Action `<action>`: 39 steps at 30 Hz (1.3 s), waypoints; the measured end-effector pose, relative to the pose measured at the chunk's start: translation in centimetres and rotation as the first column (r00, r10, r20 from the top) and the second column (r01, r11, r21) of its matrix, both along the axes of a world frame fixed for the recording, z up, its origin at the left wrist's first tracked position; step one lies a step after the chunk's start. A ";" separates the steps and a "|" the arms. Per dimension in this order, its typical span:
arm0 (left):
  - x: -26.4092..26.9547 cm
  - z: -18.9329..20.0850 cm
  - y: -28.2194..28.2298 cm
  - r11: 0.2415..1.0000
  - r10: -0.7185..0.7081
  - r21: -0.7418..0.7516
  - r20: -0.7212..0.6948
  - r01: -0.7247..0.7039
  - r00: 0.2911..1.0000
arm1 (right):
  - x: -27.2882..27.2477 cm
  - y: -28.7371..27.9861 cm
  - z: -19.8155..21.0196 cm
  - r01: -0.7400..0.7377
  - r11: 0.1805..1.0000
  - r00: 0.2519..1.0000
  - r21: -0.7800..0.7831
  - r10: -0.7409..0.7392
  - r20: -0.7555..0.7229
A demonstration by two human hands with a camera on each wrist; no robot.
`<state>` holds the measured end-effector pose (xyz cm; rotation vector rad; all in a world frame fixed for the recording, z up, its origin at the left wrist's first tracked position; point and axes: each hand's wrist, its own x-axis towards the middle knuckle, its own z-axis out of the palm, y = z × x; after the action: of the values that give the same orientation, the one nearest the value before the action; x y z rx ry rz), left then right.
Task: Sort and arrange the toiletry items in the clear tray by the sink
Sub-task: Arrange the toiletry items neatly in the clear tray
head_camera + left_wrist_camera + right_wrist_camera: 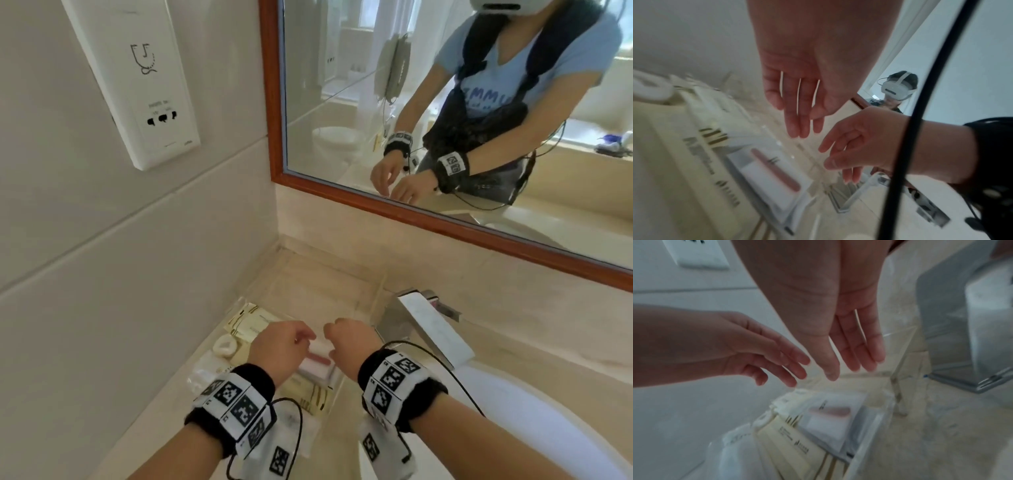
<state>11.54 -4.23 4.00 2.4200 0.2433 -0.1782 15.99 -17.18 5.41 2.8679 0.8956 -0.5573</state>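
Note:
The clear tray (363, 301) lies on the counter against the left wall, its near half filled. In it are cream packets (253, 322) with gold stripes, a white ring-shaped item (224, 346) and a white packet with a pink stick (317, 366) on top. My left hand (281, 349) and right hand (349, 346) hover side by side just above that packet. The left hand (797, 113) has straight fingers and holds nothing. So does the right hand (849, 356). The pink-stick packet (830, 415) lies below the fingertips against the tray's right wall (869, 434).
A chrome faucet (428, 325) stands right of the tray, with the white sink basin (513, 411) beyond it. The far half of the tray shows only bare bottom. A wall socket panel (137, 85) and a framed mirror (445, 102) are behind.

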 end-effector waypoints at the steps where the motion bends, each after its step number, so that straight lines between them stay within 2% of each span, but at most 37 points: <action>1: 0.0 0.5 -0.7 1.000 -0.013 -0.008 0.018 0.013 1.000 | -0.3 -0.9 0.6 0.013 1.000 1.000 0.021 -0.013 0.013; 6: -0.1 2.8 -5.3 0.993 -0.109 -0.034 0.068 0.111 0.992 | -2.5 -6.0 2.7 0.128 0.989 0.989 0.080 -0.133 0.060; 9: 0.1 4.0 -8.9 0.980 -0.201 0.030 0.113 0.199 0.973 | -4.0 -9.3 3.5 0.220 0.969 0.966 0.115 -0.233 0.110; 13: -0.2 5.0 -15.9 0.929 -0.368 0.085 0.151 0.359 0.917 | -6.9 -15.7 4.1 0.337 0.933 0.923 0.127 -0.354 0.152; 16: -0.8 4.8 -21.9 0.875 -0.483 0.097 0.138 0.474 0.864 | -9.3 -21.0 4.1 0.465 0.876 0.863 0.125 -0.480 0.157; 21: -3.1 4.2 -32.3 0.763 -0.646 0.124 0.124 0.635 0.753 | -14.4 -30.5 3.4 0.673 0.732 0.716 0.106 -0.681 0.151; 27: -6.7 2.4 -43.9 0.575 -0.818 0.163 0.091 0.802 0.568 | -21.0 -40.2 1.2 0.865 0.500 0.492 0.049 -0.863 0.114; 31: -9.7 0.6 -50.1 0.446 -0.893 0.178 0.028 0.877 0.449 | -25.1 -45.2 -0.8 0.937 0.348 0.347 -0.010 -0.930 0.118; 35: -13.0 -1.5 -55.2 0.283 -0.952 0.190 -0.064 0.940 0.300 | -28.8 -49.9 -2.4 0.986 0.160 0.163 -0.037 -0.979 0.122; 39: -15.8 -3.0 -58.7 0.157 -0.974 0.206 -0.128 0.966 0.185 | -31.5 -53.5 -3.7 0.999 0.040 0.043 -0.027 -0.995 0.093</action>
<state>-4.22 -62.91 0.97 2.3872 -1.5333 -0.7194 -15.51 -70.72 1.76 2.8568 -1.4462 -0.4885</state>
